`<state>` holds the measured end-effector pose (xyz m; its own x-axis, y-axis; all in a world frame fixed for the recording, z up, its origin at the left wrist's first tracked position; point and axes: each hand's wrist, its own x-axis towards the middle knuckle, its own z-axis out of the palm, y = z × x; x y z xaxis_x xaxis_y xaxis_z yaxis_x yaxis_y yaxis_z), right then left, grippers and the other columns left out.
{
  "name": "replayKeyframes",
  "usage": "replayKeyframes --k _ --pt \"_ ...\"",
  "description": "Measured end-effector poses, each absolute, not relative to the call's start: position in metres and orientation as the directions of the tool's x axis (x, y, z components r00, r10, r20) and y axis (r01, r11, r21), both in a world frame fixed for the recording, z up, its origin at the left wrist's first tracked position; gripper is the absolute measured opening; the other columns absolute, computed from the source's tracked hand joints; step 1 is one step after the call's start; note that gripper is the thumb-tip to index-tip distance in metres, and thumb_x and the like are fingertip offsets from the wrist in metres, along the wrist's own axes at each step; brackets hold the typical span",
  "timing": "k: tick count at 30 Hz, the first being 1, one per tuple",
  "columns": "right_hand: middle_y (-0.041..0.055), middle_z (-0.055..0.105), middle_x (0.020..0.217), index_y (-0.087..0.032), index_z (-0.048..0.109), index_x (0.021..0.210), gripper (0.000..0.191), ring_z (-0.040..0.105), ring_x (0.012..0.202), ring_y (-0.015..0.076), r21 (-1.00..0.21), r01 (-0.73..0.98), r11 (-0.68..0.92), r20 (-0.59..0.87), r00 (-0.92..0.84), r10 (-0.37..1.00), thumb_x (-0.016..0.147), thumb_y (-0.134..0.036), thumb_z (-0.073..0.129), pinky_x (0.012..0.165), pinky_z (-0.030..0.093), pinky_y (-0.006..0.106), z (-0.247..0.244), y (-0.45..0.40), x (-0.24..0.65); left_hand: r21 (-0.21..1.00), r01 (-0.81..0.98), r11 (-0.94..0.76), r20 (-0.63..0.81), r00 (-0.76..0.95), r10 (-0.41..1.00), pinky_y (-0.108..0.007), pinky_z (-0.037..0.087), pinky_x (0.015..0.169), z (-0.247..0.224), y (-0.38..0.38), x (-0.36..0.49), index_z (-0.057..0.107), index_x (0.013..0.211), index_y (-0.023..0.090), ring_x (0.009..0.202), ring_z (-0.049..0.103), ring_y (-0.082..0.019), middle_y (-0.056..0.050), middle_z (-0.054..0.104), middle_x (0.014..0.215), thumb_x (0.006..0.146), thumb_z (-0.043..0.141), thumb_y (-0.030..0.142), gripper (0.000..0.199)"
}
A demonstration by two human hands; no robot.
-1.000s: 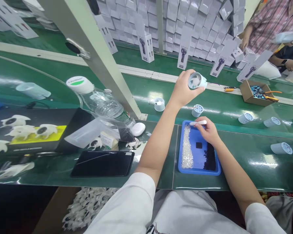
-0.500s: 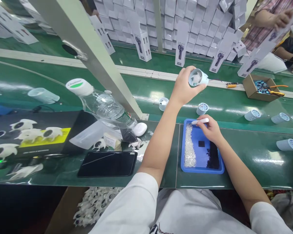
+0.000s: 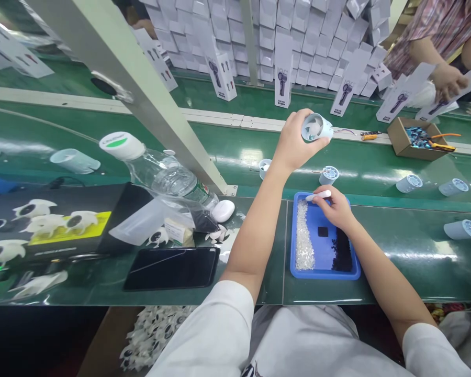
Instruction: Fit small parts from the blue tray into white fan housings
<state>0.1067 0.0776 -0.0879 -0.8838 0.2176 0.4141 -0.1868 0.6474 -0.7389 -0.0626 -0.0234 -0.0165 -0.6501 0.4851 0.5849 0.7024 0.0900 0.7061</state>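
Observation:
My left hand (image 3: 296, 139) is raised over the green belt, its fingers wrapped round a light-blue cylinder (image 3: 326, 128) with a white fan blade inside. Between the thumb and fingers of my right hand (image 3: 335, 207) is a white pen-like tool (image 3: 317, 195), its tip above the top left part of the blue tray (image 3: 293, 230). White pieces (image 3: 305, 246) lie along the tray's left side and black pieces (image 3: 341, 254) along its right, with a small black square (image 3: 323, 231) between them. Another blue cylinder (image 3: 328, 175) stands just behind the tray.
A slanted metal post (image 3: 157, 104), a bottle (image 3: 172, 173) and a black phone (image 3: 171, 268) are at the left. More cylinders (image 3: 409, 183) and a cardboard box (image 3: 416, 145) of small parts are at the right. A person's hand (image 3: 449, 81) is among white boxes (image 3: 342, 97) across the belt.
Both of my hands have kept their holds and barely moved. The white boxes across the belt have shifted left, and the other person's hand is lower, among the boxes.

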Motion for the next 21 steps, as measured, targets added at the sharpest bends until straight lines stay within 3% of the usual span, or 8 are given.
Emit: replayKeyframes --k 9,21 --pt "0.0009 0.068 0.079 -0.024 0.059 0.089 0.031 0.069 0.068 0.0181 -0.898 -0.132 0.420 0.297 -0.886 0.355 0.083 -0.054 0.064 0.069 0.058 0.035 -0.093 0.080 0.107 0.692 0.719 0.063 0.610 -0.629 0.482 -0.046 0.046 0.102 -0.022 -0.022 -0.068 0.050 0.117 0.029 0.121 0.054 -0.028 -0.006 0.058 0.117 0.077 0.075 0.033 0.047" --pt "0.0012 0.067 0.077 -0.023 0.059 0.091 0.031 0.068 0.070 0.0180 -0.900 -0.145 0.411 0.285 -0.910 0.303 0.083 -0.052 0.064 0.069 0.056 0.035 -0.097 0.081 0.104 0.704 0.697 0.135 0.549 -0.655 0.519 -0.045 0.044 0.105 -0.014 -0.023 -0.056 0.050 0.121 0.028 0.125 0.052 -0.028 -0.007 0.057 0.120 0.079 0.072 0.031 0.048"
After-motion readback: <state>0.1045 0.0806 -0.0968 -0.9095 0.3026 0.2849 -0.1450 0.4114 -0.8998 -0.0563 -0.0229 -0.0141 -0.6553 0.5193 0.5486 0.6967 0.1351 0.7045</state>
